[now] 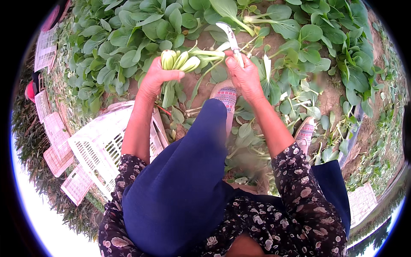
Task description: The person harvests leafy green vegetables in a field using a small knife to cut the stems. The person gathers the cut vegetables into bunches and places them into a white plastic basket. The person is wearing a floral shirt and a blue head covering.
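Note:
My left hand (154,78) is closed around several heads of bok choy (179,61), their pale cut bases turned up and leaves hanging below the fist. In my right hand (246,76) is a small knife (230,37) with a curved blade, which points up and away from me. A light green stalk (208,55) spans from beside the bunch to the fingertips of my right hand; whether they pinch it is unclear. Leafy bok choy plants (125,41) grow densely beyond my left hand. Past the blade lies a loose bok choy plant (276,21) on the soil.
A white plastic crate (93,152) stands close to my left forearm. More crates (59,128) line the far left, and another crate (362,202) is at lower right. Detached leaves (245,133) litter the ground around my patterned shoes (226,96). Standing plants (359,64) rise at right.

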`<state>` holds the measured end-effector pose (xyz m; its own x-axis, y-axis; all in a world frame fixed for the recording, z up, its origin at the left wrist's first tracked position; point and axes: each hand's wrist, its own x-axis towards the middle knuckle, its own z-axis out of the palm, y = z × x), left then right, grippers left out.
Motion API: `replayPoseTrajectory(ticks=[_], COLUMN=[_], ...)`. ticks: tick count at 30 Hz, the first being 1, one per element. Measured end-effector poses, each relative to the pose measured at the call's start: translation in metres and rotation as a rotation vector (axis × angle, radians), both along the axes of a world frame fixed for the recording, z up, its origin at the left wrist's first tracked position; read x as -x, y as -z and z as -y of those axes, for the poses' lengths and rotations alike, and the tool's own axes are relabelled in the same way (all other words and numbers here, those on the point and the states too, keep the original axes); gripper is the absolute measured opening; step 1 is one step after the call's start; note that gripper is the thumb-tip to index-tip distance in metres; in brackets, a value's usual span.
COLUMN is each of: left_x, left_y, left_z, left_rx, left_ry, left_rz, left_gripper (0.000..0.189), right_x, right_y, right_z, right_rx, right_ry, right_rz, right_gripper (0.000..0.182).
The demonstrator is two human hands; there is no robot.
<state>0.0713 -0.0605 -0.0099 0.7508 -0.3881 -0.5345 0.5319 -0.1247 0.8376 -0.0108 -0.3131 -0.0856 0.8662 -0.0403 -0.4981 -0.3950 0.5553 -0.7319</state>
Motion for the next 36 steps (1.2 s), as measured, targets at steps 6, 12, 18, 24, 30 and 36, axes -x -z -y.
replayPoseTrajectory(ticks=[6,12,18,24,30,36], left_x=[-0.001,0.000,0.026,0.026,0.018,0.023], left_y=[-0.005,-0.029,-0.020,-0.007,-0.004,0.010], left_z=[0.025,0.038,0.055,0.039,0.049,0.060], left_rx=[0.104,0.215,0.284,-0.001,-0.086,-0.205], left_ry=[-0.030,-0.017,-0.070,0.146,0.356,0.475], left_rz=[0.077,0.058,-0.129,-0.062,-0.076,-0.026], left_gripper=[0.048,0.051,0.055,0.063,0.050,0.036], right_x=[-0.019,-0.025,-0.019,-0.012,-0.015,-0.008], right_y=[-0.031,-0.055,-0.057,-0.056,-0.053,-0.049], right_z=[0.014,0.021,-0.006,0.013,0.022,0.013], right_rx=[-0.138,0.340,-0.094,-0.035,0.016,-0.031], right_ry=[0.051,-0.267,-0.136,-0.348,-0.326,-0.130], right_rz=[-0.064,0.081,0.078,-0.074,-0.145,-0.112], right_gripper=[0.026,0.028,0.029,0.036,0.023,0.015])
